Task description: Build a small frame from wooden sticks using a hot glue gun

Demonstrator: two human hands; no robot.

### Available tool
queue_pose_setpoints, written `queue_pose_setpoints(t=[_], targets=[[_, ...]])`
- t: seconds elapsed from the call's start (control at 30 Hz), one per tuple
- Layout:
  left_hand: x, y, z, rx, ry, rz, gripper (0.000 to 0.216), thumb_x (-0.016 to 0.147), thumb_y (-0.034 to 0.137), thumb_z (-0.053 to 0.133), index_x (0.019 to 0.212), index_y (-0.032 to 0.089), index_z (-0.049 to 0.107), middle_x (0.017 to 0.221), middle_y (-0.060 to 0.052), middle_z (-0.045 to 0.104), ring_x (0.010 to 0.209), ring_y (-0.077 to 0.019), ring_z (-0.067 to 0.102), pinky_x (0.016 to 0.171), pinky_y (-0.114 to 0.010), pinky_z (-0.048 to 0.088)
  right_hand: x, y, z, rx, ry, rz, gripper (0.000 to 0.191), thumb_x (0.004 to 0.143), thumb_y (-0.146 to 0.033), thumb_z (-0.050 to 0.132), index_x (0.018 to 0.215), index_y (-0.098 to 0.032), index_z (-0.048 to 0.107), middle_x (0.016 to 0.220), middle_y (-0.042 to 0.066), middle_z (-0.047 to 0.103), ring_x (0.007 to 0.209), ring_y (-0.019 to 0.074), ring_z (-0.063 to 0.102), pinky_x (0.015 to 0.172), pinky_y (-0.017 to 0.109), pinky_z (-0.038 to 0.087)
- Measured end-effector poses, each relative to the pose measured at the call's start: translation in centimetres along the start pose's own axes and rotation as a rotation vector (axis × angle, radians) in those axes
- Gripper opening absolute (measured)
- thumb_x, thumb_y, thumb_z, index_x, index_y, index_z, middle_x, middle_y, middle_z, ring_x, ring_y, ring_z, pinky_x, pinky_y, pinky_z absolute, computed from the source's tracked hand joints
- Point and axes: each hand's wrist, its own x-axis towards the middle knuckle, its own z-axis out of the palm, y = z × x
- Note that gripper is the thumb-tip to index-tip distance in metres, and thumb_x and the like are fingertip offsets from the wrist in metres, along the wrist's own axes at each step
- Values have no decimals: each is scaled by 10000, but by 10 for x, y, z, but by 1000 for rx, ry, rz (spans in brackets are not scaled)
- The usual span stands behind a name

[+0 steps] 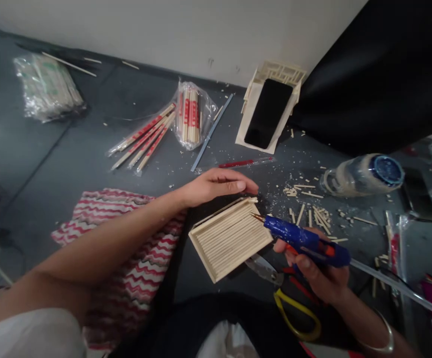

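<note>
My right hand (322, 273) is closed round a blue glue gun (305, 241) whose brass tip rests at the right edge of a small tray built of thin wooden sticks (229, 237). My left hand (216, 185) hovers just beyond the tray's far edge, fingers held together and stretched flat, holding nothing. A clear glue stick (398, 288) trails out of the gun's back toward the lower right.
Scissors with yellow handles (292, 311) lie under the gun. Wrapped chopsticks (147, 136), a phone in a stick-built stand (268, 113), a plastic bottle on its side (365, 174), a red pen (244, 162) and stick offcuts (313, 211) litter the grey floor. A red-striped cloth (126, 248) lies left.
</note>
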Motion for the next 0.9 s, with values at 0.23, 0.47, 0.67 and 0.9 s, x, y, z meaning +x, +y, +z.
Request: queue_pose_setpoints(t=[0.23, 0.47, 0.67, 0.9], targets=[[30, 13, -14, -89, -242, -28, 322, 883, 482, 785, 1014, 191, 832, 1075, -104, 829, 1017, -189, 746, 973, -325, 547, -16, -7, 6, -463, 84, -221, 414, 939, -372, 688, 1339, -282, 626, 960, 57, 815, 616, 199, 736, 605, 321, 623], [36, 11, -6, -112, -444, -35, 291, 916, 456, 756, 1052, 208, 826, 1096, -80, 826, 1087, -193, 731, 994, -295, 523, -16, -27, 35, -738, 141, -311, 483, 967, -325, 646, 1434, -250, 549, 989, 64, 804, 785, 237, 781, 688, 334, 642], [39, 1, -7, -187, -468, -34, 307, 915, 453, 753, 1062, 190, 814, 1093, -91, 822, 1115, -216, 721, 1027, -334, 514, -22, -26, 50, -786, 238, -280, 426, 920, -341, 706, 1320, -235, 604, 947, 56, 807, 725, 205, 759, 671, 295, 617], [42, -9, -22, -149, -604, -99, 503, 735, 277, 908, 1214, 248, 756, 1161, -48, 801, 1115, -219, 722, 945, -311, 551, -37, -29, 46, -425, 439, 76, 230, 904, -409, 706, 1050, -234, 672, 794, 22, 778, 589, 181, 687, 539, 294, 553]])
